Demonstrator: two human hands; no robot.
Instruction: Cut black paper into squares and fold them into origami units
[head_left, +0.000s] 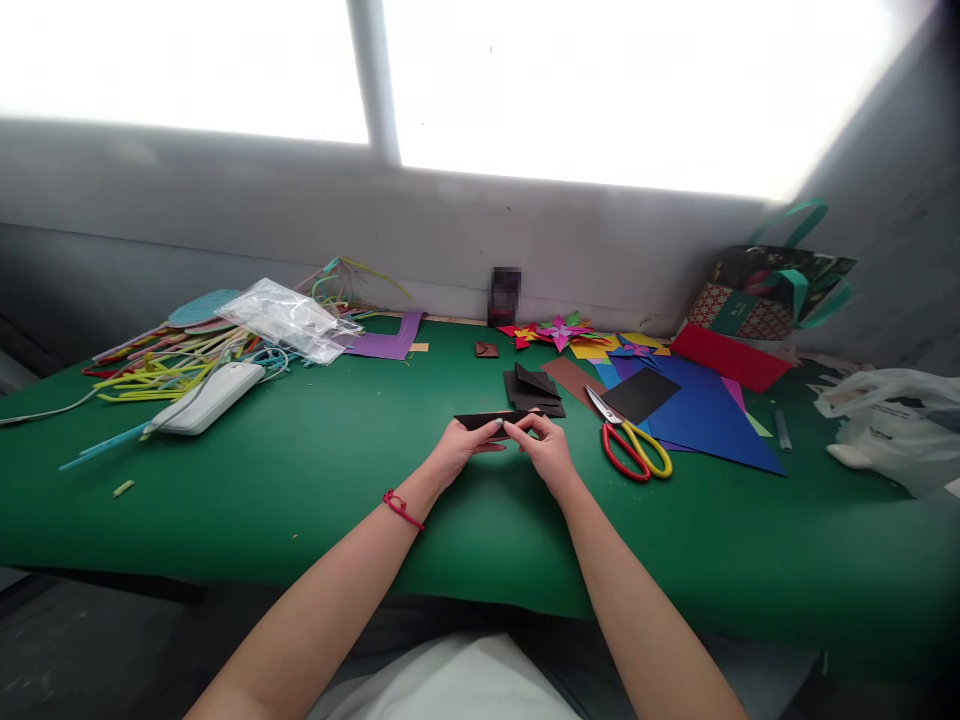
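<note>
A folded piece of black paper (pixel 489 421) is held just above the green table, pinched between both hands. My left hand (pixel 460 447) grips its left part, thumb pointing inward along it. My right hand (pixel 546 450) closes on the right part, and the two thumbs nearly meet at the middle. Just beyond my hands lie other black folded paper pieces (pixel 531 388). To the right of my right hand rest scissors (pixel 628 440) with one red and one yellow handle, their blades partly over a flat black paper sheet (pixel 643 394).
On the right are blue paper (pixel 709 425), a red packet (pixel 731 358), a gift bag (pixel 750 300) and a white plastic bag (pixel 896 425). Colourful paper flowers (pixel 561 333) stand at the back. Pipe cleaners (pixel 161 370), clear plastic packaging (pixel 281 318) and a white power strip (pixel 214 397) occupy the left.
</note>
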